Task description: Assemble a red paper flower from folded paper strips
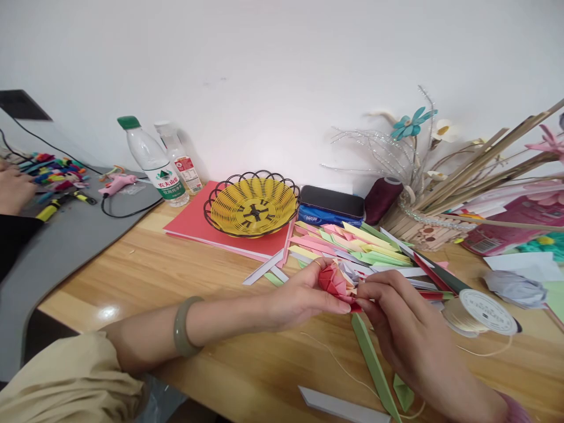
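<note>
Both hands meeting over wooden table (pixel 185 276), just in front of yellow wire basket (pixel 252 204).

Left hand (pixel 304 294) closed on folded red paper flower (pixel 335 282), thumb & fingers pinching its left side. Right hand (pixel 403 320) pinching flower's lower right edge w/ fingertips, closed on it too. Flower held just above tabletop, front-right of basket.

Long green paper strip (pixel 374 367) running down from under flower toward near table edge. Thin thread (pixel 339 364) trailing across wood beside strip.

Pile of folded coloured paper pieces (pixel 356 244) right of basket, just behind hands. Thread spool (pixel 480 314) further right of basket, near right hand. Red card sheet (pixel 194 226) under basket. Two plastic bottles (pixel 156 164) left of basket, by wall. Dark phone (pixel 331 201) touching basket's right rim, approx. Jade-green bangle (pixel 185 326) on left wrist.

Another person's hand (pixel 13 188) far left of basket, on grey mat (pixel 66 241), next to pink glue gun (pixel 117 184).
</note>
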### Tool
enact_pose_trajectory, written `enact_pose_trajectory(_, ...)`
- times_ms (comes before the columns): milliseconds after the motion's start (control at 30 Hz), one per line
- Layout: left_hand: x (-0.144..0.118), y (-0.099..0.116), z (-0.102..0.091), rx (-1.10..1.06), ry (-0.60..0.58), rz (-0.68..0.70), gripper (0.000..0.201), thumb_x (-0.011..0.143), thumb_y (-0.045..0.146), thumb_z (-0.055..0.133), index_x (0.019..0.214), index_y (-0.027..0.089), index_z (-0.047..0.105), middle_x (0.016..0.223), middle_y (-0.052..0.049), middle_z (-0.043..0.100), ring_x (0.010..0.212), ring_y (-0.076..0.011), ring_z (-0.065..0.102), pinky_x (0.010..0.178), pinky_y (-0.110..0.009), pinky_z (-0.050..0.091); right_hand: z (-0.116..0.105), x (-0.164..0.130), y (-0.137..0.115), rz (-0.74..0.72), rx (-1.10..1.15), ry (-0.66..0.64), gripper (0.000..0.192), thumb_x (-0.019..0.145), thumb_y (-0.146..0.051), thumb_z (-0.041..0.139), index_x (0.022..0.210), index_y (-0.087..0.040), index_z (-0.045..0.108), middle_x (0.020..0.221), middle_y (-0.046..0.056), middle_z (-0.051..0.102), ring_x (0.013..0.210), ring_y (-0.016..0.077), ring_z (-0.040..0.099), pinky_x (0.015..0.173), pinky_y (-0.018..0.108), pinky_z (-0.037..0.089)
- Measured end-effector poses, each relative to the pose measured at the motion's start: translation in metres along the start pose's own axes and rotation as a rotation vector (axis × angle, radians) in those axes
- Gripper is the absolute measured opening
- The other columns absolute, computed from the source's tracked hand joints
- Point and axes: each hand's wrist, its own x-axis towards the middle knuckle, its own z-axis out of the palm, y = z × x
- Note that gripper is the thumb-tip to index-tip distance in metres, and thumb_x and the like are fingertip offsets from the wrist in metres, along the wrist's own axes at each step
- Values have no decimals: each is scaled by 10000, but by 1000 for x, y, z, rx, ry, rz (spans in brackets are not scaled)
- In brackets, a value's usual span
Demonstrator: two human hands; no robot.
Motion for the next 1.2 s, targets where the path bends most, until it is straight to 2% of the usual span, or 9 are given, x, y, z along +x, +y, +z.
enact_pose_trajectory(133, 0, 1, 1, -10, 0, 14, 617, 487, 51, 747, 1002, 184, 433, 773, 23, 553, 776, -108, 530, 826, -296, 335, -5, 0, 1, 58, 57, 98, 156, 834, -114, 466, 934, -201, 550, 815, 50, 559, 754, 160, 568, 626, 268, 474)
enact_pose_trajectory(267, 0, 1, 0, 66, -13, 41, 682, 520, 109, 760, 1076, 189, 373, 809, 20, 535, 779, -101, 511, 823, -288, 345, -11, 2, -3, 24, 66, 156, 163, 800, -108, 523, 919, -211, 566, 767, 43, 574, 717, 163, 568, 595, 274, 475)
enact_pose_trajectory(367, -1, -1, -1, 217, -38, 102, 634, 593, 153, 734, 1089, 205, 344, 802, 30, 493, 757, -92, 487, 804, -282, 356, -10, 2, -6, -8, 74, 118, 215, 778, -123, 567, 964, -229, 590, 789, 41, 606, 715, 161, 591, 581, 270, 487)
enact_pose_trajectory(567, -6, -3, 1, 512, -34, 199, 550, 748, 232, 606, 1173, 225, 256, 891, -9, 485, 870, -135, 505, 835, -299, 373, -5, 3, -8, 48, 53, 145, 224, 770, -128, 583, 968, -231, 594, 798, 43, 614, 731, 167, 597, 588, 282, 492)
enact_pose_trajectory(700, -8, -4, 1, 814, 32, 377, 515, 787, 241, 551, 1209, 188, 260, 1050, -82, 471, 972, -173, 490, 870, -305, 375, -4, 2, -9, 92, 53, 140, 247, 774, -127, 583, 1002, -224, 575, 837, 53, 595, 770, 173, 582, 607, 292, 492)
enact_pose_trajectory(767, -8, -4, 0, 898, 74, 462, 506, 789, 239, 546, 1212, 179, 276, 1134, -105, 442, 1029, -188, 469, 889, -307, 371, -3, 1, -10, 94, 46, 136, 252, 773, -125, 588, 1009, -210, 567, 841, 58, 584, 772, 172, 574, 604, 290, 489)
enact_pose_trajectory(900, -6, -7, -1, 897, 116, 526, 537, 761, 233, 583, 1211, 184, 294, 1167, -103, 458, 1087, -203, 455, 915, -312, 359, -2, 0, -11, 71, 14, 117, 226, 772, -116, 590, 977, -207, 563, 822, 50, 582, 757, 166, 569, 611, 292, 485)
enact_pose_trajectory(1033, -4, -8, -1, 822, 129, 476, 571, 727, 253, 631, 1203, 196, 321, 1142, -90, 492, 1062, -198, 484, 906, -314, 376, -2, 1, -10, 78, 34, 121, 174, 780, -127, 580, 928, -217, 563, 806, 43, 583, 753, 167, 570, 612, 294, 482)
enact_pose_trajectory(1200, -3, -8, -1, 777, 164, 412, 551, 689, 268, 665, 1146, 222, 360, 1104, -64, 493, 1004, -187, 505, 861, -312, 403, -3, 5, -10, 189, 108, 75, 66, 805, -173, 557, 853, -218, 565, 776, 30, 570, 685, 142, 555, 544, 256, 469)
